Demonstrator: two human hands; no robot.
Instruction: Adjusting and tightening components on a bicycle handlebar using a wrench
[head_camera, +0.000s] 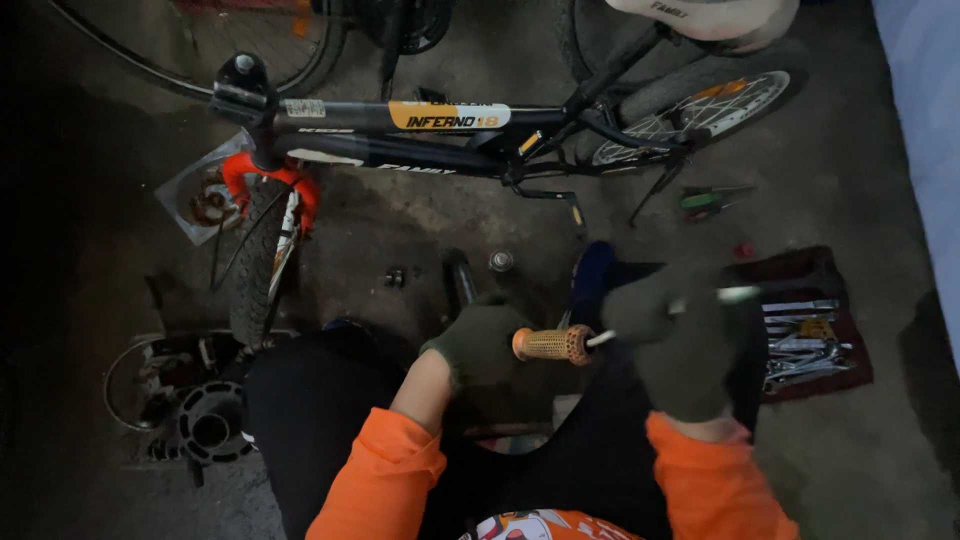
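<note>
Gloved in dark green, the left hand (478, 345) is wrapped shut around the inner end of an orange handlebar grip (553, 344), which lies roughly level across the lap with its long axis running left to right between the two hands. Just beyond the grip's open outer end, the right hand (682, 345), also gloved, is closed around a slim pale tool (700, 297) whose tip meets that end, so the tool comes at the grip from the right and along the same line. The left hand is the one actually on the grip; the right touches it only through the tool. Ahead on the dark floor a small black bicycle (440, 135) with an orange fork lies on its side, a loose nut (500, 260) sits between it and the knees, and a red tool roll (805, 340) of wrenches lies open just right of the right hand.
</note>
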